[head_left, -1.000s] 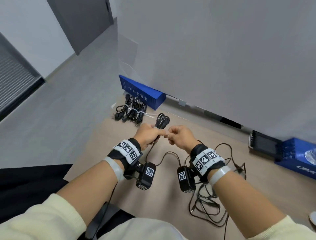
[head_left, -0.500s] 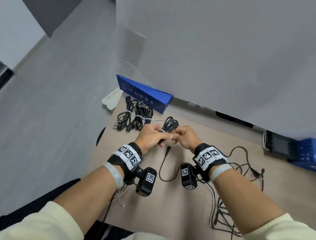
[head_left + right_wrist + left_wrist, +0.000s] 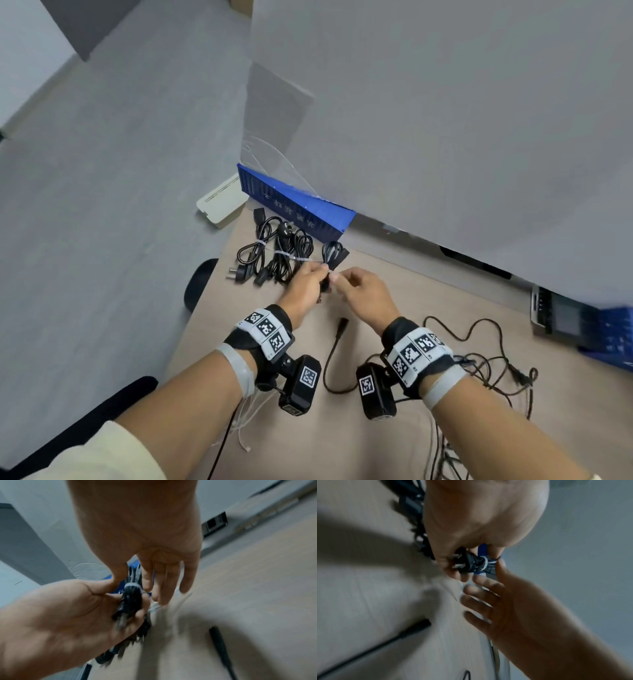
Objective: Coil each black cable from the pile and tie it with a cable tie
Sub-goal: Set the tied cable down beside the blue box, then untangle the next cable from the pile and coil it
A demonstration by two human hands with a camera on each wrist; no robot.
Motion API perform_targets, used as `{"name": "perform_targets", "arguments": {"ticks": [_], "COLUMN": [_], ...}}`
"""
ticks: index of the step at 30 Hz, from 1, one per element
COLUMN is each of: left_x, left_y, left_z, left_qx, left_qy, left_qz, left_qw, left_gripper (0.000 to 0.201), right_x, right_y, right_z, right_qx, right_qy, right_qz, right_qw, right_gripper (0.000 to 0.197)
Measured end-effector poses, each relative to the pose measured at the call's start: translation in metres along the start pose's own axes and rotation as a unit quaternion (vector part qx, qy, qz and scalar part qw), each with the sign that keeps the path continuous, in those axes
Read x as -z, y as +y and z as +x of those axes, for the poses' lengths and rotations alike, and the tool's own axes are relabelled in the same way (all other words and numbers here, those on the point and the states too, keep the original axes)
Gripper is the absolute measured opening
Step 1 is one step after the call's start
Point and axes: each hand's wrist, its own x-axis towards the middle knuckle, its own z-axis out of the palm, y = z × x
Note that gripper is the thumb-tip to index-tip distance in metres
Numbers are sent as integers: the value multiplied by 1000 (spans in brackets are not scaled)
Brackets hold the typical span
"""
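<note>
Fingers (image 3: 453, 573) of the left hand (image 3: 305, 287) curl round the coiled black cable (image 3: 331, 255); right hand (image 3: 364, 296) fingers pinch the cable tie (image 3: 485, 563) tail beside them. Step: cinching the tie. Next, likely: set the bundle by the tied bundles (image 3: 274, 255) on the bench (image 3: 376, 445).

Your two hands meet over the far part of the table (image 3: 394, 428), so the gap between them is full. Just past your left hand (image 3: 303, 286) lie the tied cable bundles (image 3: 274, 255), and right behind them stands a blue box (image 3: 298, 205) against the grey wall (image 3: 445, 120). That way is blocked. Between your wrists there is bare table, but a loose black cable end (image 3: 337, 342) lies across it. By your right hand (image 3: 363, 294) and wrist sits the tangled pile of cables (image 3: 496, 370). Another blue box (image 3: 609, 335) stands at the far right.
</note>
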Motion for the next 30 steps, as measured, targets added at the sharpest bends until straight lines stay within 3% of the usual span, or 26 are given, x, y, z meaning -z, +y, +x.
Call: {"name": "perform_targets", "arguments": {"ticks": [1,4,6,8,10,12,13,15,16,19,23,27,30], "left_x": [-3,-3,7,18,32,48,57,76,84,100,109,112,105], "left_y": [-1,0,10,18,22,24,24,17,11,-9,-15,-11,-11], "left_z": [1,6,5,4,7,11,13,20,23,32,36,39,29], "left_qx": [18,53,51,14,-71,-164,-201,-189,-153,-92,-124,-108,-131], "left_qy": [-8,-39,-63,-82,-58,48,122,213,216,182,192,184,209], "left_qz": [-26,-52,-30,23,118,254,322,440,476,491,478,489,474], "left_qw": [999,996,996,996,989,952,917,852,839,847,848,845,845], "left_gripper": [30,48,46,36,29,22,29,60,76,93,90,94,85], "right_x": [-5,-12,-17,-21,-27,-32,-35,-42,-47,-59,-69,-60,-41], "right_y": [0,1,-1,-5,-5,-4,-2,0,1,-2,-3,10,32], "right_z": [0,11,18,24,31,39,42,47,50,55,60,52,27], "right_qx": [-23,-57,-81,-100,-122,-145,-152,-152,-149,-138,-113,-108,-111], "right_qy": [-19,20,44,55,60,59,53,35,30,25,8,-22,-10], "right_qz": [31,50,66,60,44,15,4,1,10,33,30,43,55], "right_qw": [999,997,994,992,990,988,987,988,988,990,993,993,992], "right_gripper": [29,26,23,24,27,23,20,13,10,7,8,20,11]}}
